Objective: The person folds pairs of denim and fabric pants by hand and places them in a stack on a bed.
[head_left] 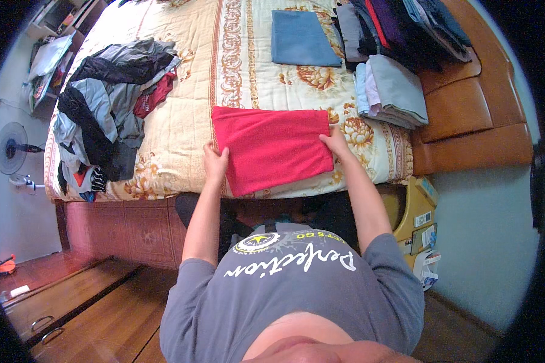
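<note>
A folded red garment (275, 148) lies near the front edge of the bed, spread flat between my hands. My left hand (215, 161) grips its left edge, thumb on top and the other fingers tucked out of sight. On the opposite side my right hand (336, 143) pinches the right edge, its thumb over the cloth. What kind of garment it is cannot be made out. Beyond it, a folded blue-grey cloth piece (303, 37) rests flat on the patterned bedspread (191, 91).
At the left sits a loose heap of dark, grey and white clothes (112, 109). Folded light garments (390, 91) and a stack of dark folded clothes (399, 30) stand at the right by the brown headboard (472, 115). A fan (11, 148) is at the far left.
</note>
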